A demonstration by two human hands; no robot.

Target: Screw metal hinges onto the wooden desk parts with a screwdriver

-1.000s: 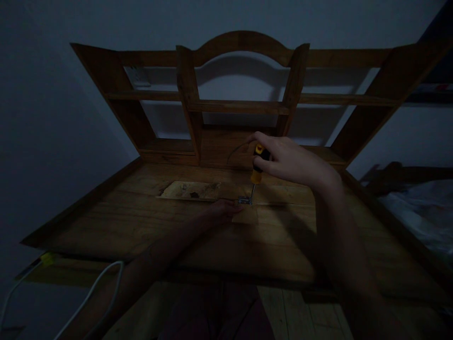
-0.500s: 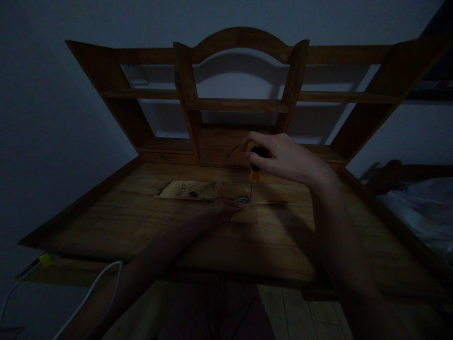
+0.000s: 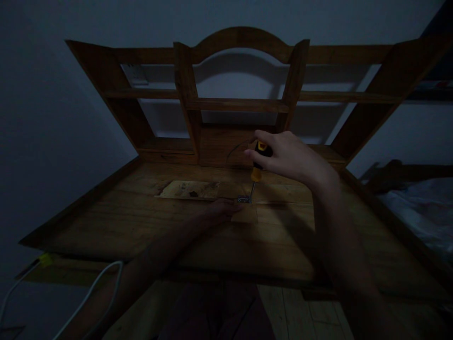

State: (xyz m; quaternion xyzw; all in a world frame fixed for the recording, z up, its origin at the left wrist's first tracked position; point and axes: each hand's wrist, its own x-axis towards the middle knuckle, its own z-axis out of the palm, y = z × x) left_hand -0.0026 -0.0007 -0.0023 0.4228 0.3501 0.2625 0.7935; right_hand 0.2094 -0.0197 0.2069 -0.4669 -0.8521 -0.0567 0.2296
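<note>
a yellow-and-black screwdriver point(image 3: 256, 174) stands slightly tilted, tip down at a small silver metal fitting point(image 3: 243, 199) along the edge of a flat wooden piece point(image 3: 245, 216).

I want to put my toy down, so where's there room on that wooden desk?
Bare wood shows on the desk between its left rim and the left forearm, and between the right forearm and right rim. The middle is crowded: left hand, metal piece, screwdriver and right hand.

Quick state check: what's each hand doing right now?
Left hand: at the small metal fitting; grip can't be told.
Right hand: closed, holding the yellow-and-black screwdriver.
</note>
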